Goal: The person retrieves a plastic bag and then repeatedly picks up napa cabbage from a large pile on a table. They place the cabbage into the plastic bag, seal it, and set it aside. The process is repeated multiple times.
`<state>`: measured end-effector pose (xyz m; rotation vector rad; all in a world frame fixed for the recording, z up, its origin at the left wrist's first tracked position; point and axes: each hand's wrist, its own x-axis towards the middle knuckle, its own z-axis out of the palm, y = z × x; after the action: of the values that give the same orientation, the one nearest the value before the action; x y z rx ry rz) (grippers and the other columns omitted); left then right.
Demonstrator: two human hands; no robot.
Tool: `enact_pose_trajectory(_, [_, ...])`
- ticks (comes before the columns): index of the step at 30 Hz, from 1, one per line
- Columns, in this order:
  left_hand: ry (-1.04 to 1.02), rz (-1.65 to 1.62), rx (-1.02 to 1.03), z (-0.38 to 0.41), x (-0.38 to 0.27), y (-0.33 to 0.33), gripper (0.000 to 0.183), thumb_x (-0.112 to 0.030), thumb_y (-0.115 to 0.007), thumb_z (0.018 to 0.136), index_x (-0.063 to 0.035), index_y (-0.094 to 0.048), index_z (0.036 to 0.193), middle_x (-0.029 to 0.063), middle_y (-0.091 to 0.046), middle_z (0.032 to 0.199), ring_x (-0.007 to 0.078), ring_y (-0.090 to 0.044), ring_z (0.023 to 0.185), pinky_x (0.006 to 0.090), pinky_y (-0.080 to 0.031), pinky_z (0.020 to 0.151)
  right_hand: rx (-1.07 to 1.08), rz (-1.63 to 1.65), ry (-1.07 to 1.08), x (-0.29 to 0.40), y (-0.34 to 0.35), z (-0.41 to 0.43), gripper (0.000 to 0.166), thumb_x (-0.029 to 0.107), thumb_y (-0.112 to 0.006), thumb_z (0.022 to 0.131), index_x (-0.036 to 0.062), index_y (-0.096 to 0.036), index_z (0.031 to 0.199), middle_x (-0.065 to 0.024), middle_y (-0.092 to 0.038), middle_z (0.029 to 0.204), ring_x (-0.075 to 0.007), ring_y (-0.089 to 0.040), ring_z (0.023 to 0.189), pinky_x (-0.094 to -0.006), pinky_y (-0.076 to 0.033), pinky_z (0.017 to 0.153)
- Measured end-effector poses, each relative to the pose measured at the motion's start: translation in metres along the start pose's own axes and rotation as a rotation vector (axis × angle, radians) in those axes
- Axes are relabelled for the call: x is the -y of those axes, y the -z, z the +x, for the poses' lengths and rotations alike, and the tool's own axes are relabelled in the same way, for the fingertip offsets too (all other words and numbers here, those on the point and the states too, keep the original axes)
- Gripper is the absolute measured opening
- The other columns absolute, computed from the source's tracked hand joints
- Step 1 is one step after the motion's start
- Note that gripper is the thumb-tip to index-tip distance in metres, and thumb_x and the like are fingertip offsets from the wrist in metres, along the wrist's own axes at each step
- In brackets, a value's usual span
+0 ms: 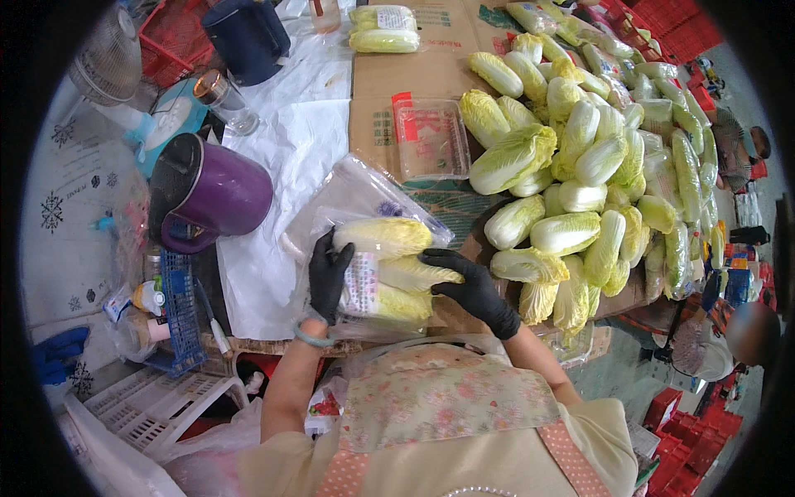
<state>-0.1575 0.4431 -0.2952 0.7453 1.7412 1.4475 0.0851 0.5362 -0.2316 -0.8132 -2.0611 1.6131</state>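
Observation:
Three small napa cabbages (pixel 397 239) lie side by side in a clear plastic bag with a printed label (pixel 360 282) at its left part. My left hand (pixel 330 273), in a black glove, grips the bag at its left edge, thumb near the top cabbage. My right hand (pixel 475 286), also gloved in black, has its fingers on the right end of the middle cabbage. Beneath and above them is a stack of flat clear bags (pixel 366 180). A large pile of loose napa cabbages (pixel 565 233) lies to the right.
A purple lidded jug (pixel 230 186), a glass bottle (pixel 233 105) and a dark jug (pixel 245 40) stand at the left. A clear plastic tray (pixel 433 140) and a bagged cabbage pack (pixel 384 40) lie on the cardboard. Bagged cabbages (pixel 686 174) line the right; a person (pixel 705 345) is beyond.

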Motion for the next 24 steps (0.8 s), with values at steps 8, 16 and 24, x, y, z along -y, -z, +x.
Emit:
enact_pose_trajectory(8, [-0.007,-0.05,0.057,-0.006,0.002,0.006,0.052,-0.009,-0.061,0.084,-0.0005,-0.041,0.131,0.0109,-0.047,0.13,0.0176,-0.047,0.114,0.0289,-0.037,0.096,-0.023,0.064,0.023,0.003,-0.017,-0.004,0.044,0.0,-0.069,0.071,0.0064,-0.061,0.113,-0.0088,-0.059,0.117,-0.0211,-0.053,0.112,-0.0302,-0.041,0.095])
enact_pose_trajectory(16, [-0.079,0.001,0.08,-0.022,-0.01,0.001,0.056,-0.017,-0.056,0.088,-0.0024,-0.032,0.137,0.012,-0.04,0.137,0.0185,-0.038,0.125,0.0313,-0.028,0.104,-0.01,-0.128,0.109,0.017,-0.032,0.0,0.039,0.0,-0.071,0.068,0.0113,-0.065,0.105,-0.0054,-0.063,0.109,-0.0224,-0.055,0.107,-0.0304,-0.043,0.091])
enact_pose_trajectory(24, [-0.274,0.195,0.059,-0.019,-0.02,-0.008,0.064,-0.006,-0.058,0.084,-0.0028,-0.027,0.14,0.012,-0.03,0.143,0.0223,-0.029,0.131,0.0337,-0.025,0.107,-0.047,0.244,-0.173,-0.022,-0.036,0.01,0.038,0.004,-0.068,0.075,0.006,-0.059,0.112,-0.0087,-0.059,0.112,-0.017,-0.054,0.101,-0.0283,-0.043,0.087])
